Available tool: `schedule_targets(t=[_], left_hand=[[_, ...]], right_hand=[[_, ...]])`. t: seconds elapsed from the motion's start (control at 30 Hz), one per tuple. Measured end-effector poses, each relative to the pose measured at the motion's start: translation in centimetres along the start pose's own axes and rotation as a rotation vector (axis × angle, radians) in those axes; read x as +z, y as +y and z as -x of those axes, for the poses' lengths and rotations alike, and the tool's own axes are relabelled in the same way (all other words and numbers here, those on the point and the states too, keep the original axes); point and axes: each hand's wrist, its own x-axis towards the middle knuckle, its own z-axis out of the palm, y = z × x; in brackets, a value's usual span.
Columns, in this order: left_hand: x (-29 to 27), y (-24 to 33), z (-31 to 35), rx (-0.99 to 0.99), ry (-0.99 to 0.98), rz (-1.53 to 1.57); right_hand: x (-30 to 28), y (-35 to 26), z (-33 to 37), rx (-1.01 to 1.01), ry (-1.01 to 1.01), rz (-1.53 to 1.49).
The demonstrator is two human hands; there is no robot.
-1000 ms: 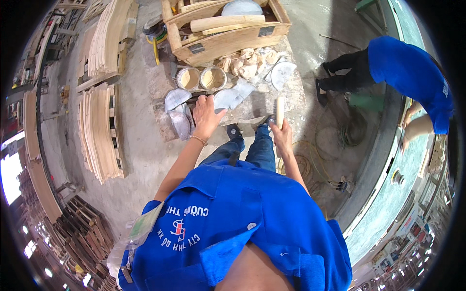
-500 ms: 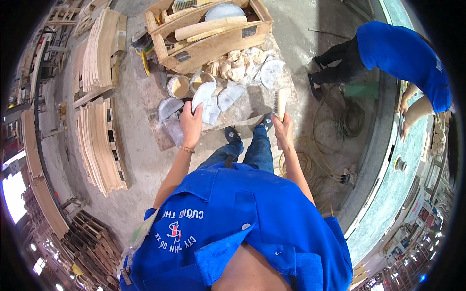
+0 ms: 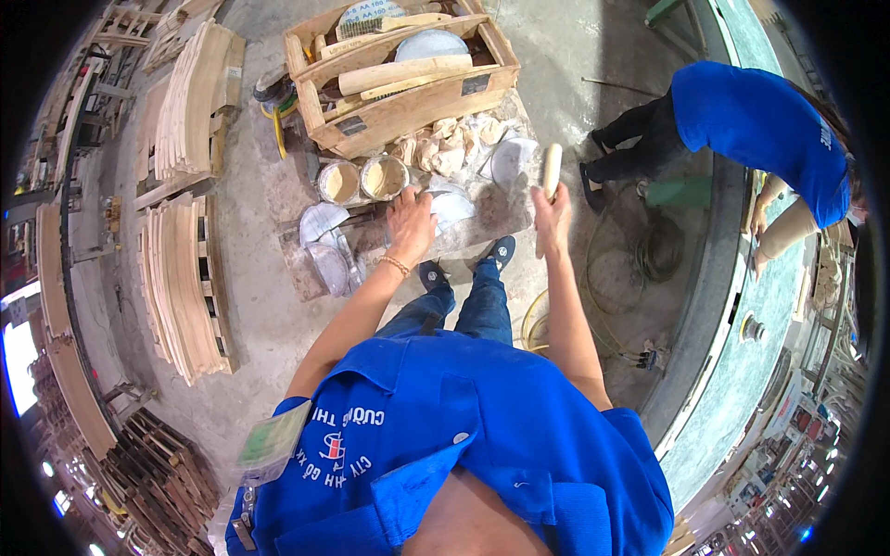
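Observation:
My right hand [image 3: 553, 221] is closed around a wooden-handled brush [image 3: 552, 171], its pale rounded end pointing up; the bristles are hidden from view. To the left, my left hand [image 3: 411, 225] reaches over the low board with its fingers stretched out, beside a grey folded sanding disc [image 3: 451, 208]. Whether the fingertips touch it I cannot tell. More grey folded discs [image 3: 326, 264] lie left of this hand. Just beyond the fingers stand two round tubs, one [image 3: 385, 177] and another [image 3: 339, 182], with tan contents.
A wooden tool box [image 3: 417, 113] with brushes and wooden pieces stands beyond the tubs, crumpled tan scraps [image 3: 450, 146] in front of it. Stacks of curved wood strips [image 3: 181, 287] lie left. At right, a co-worker in blue [image 3: 751, 116] leans over a long green-topped bench [image 3: 742, 371].
My left hand has moved right and no longer shows the grey disc it held up. My right hand has turned the brush, so its bristles no longer show.

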Motion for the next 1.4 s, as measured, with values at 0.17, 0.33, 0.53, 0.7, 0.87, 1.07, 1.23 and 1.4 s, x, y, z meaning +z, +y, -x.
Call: schedule_targets(t=[0.17, 0.33, 0.53, 0.7, 0.87, 1.07, 1.23, 1.4], left_hand=[[-0.1, -0.5, -0.1, -0.052, -0.024, 0.227], [0.2, -2.0, 0.8, -0.236, -0.029, 1.081], [-1.9, -0.3, 0.7, -0.519, -0.096, 1.651], [-1.9, -1.8, 0.9, -0.605, -0.026, 1.555], [-2.4, -1.0, 1.2, -0.576, -0.047, 1.547], [0.4, 1.4, 3.1, -0.233, -0.179, 1.156], [-0.8, -1.9, 5.0, -0.126, -0.051, 0.329], [-1.5, -4.0, 4.3, -0.180, 0.075, 0.026]], right_hand=[[-0.5, -1.6, -2.1, -0.086, 0.033, -0.196], [1.2, -1.3, 0.8, 0.023, -0.162, -0.348], [5.0, 2.2, 3.8, -0.002, -0.196, -0.070], [7.2, 0.5, 4.6, -0.295, -0.207, 0.314], [7.3, -2.8, 5.7, -0.496, -0.045, 0.228], [7.8, -2.8, 5.3, 0.086, -0.510, -0.335], [4.0, 1.7, 3.1, 0.108, -0.319, -0.303], [2.8, 1.1, 2.7, 0.248, -0.374, -0.630]])
